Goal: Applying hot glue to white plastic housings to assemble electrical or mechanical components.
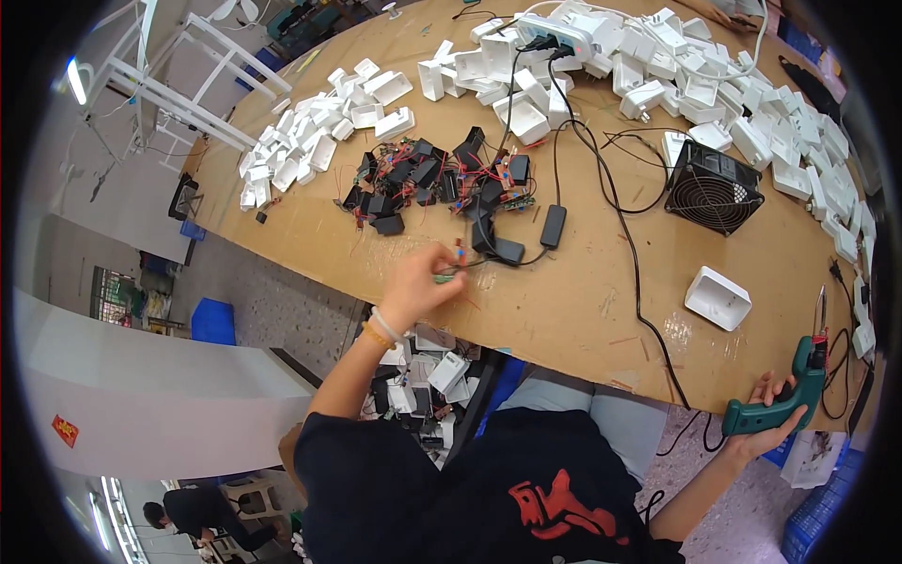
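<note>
Over the near left edge of the table, my left hand (418,282) is closed in a pinch on a small circuit board (443,278) with green showing between the fingers. Much of the board is hidden by the hand. At the right edge, my right hand (776,428) is wrapped round the handle of a green soldering gun (804,376), its metal tip pointing up and away from me. Just beyond my left hand lies a heap of black parts with red wires and small boards (404,179). A white plastic casing (718,305) sits open side up near the soldering gun.
White casings (695,56) pile along the far and right sides, with another heap (310,132) at far left. A power strip (564,36) feeds black cords across the table. A black fan (716,193) stands at right. Below the edge are discarded casings (449,372).
</note>
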A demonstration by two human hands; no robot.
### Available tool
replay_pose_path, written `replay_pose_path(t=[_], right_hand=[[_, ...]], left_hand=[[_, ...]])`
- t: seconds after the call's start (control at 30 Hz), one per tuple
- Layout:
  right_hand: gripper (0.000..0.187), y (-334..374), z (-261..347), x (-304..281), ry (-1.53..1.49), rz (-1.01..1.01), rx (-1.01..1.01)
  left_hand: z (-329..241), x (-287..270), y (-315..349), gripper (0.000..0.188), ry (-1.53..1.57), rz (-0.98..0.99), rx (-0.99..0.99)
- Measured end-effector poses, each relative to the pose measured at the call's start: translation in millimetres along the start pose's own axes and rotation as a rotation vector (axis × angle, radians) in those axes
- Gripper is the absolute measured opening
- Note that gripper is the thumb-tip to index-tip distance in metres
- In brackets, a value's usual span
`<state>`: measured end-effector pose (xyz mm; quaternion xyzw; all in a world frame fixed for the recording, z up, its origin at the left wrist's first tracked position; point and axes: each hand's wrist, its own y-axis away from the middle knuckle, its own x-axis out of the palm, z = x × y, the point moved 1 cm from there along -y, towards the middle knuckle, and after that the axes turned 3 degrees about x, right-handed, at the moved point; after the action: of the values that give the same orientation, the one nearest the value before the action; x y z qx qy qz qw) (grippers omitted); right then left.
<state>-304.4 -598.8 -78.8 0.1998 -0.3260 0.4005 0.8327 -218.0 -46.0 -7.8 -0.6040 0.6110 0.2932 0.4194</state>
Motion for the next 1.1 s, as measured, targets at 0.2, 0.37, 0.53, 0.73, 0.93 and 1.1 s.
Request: replay_pose_path(t=[0.2, 0.37, 0.53, 0.73, 0.93, 1.1], right_hand=[[0.049, 0.2, 2.2, 0.1, -0.007, 0.04, 0.038], [0.049, 0.5, 2.8, -1.2, -0.011, 0.06, 0.038], [0.048, 0.5, 0.8, -0.4, -0.044, 0.058, 0.037], [0.047, 3.1, 0.6, 4.4, -0.078, 0.058, 0.052], [0.048, 6.4, 0.0, 11.7, -0.062, 0.036, 0.044], [0.05, 8.2, 0.7, 14.8, -0.07, 0.031, 0.06]], left_hand=[[-2.4, -58.5, 16.2, 0.019, 0.392, -0.384, -0.295], [-7.0, -46.6, -1.4, 0.021, 0.216, -0.244, -0.171], [-70.1, 13.0, -22.4, 0.034, 0.401, 0.233, 0.024], [-101.7, 12.5, -54.9, 0.033, 0.278, 0.139, 0.059], [-114.7, 47.0, -56.6, 0.013, 0.088, 0.249, 0.842], [-113.7, 62.7, -62.3, 0.01, 0.091, 0.336, 0.826]])
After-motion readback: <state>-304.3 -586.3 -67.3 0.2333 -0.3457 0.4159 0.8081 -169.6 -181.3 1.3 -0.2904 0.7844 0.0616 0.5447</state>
